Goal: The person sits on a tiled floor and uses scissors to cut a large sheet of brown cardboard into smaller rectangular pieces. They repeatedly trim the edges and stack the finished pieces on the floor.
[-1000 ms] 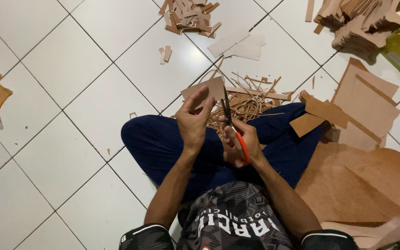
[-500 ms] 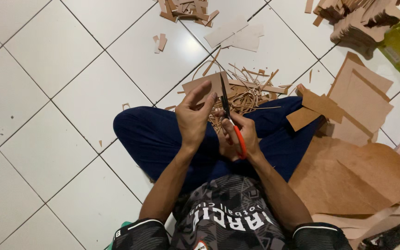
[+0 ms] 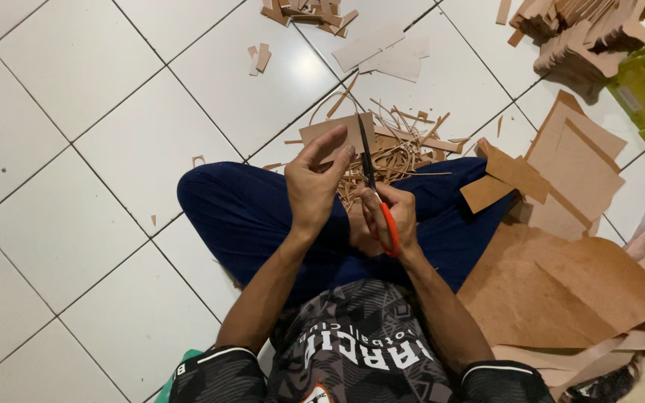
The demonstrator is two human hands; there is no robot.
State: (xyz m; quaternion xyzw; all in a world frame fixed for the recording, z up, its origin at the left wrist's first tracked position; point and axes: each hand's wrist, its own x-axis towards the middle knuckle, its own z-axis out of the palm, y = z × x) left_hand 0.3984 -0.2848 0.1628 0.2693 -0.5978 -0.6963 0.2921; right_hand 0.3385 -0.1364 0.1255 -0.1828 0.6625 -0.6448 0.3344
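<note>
Item: brown card piece, flat, roughly rectangular, held up over the lap of a person seated cross-legged on the white tile floor.

Holder: left hand, fingers curled onto the near edge of the card, thumb and fingertips pinching it; the card lies straight ahead of this grip, away from the body, its long axis running left to right.

Tool: scissors, orange handles, dark blades. Right hand wrapped through the handles, fingers closed round them. The blades point away from the body and run along the right end of the card, nearly square to its long axis; the tips reach the far edge. Whether the blades are parted or meeting cannot be told (they show as one thin dark line).

Relation that counts: the card sits to the left of the blades and touches them, so the right hand works at the card's right end while the left hand, nearer the card's middle, steadies it.

Surroundings: a heap of thin card strips on the floor just beyond the knees; large brown sheets at the person's right; stacked cut pieces further off, well apart from both hands.
</note>
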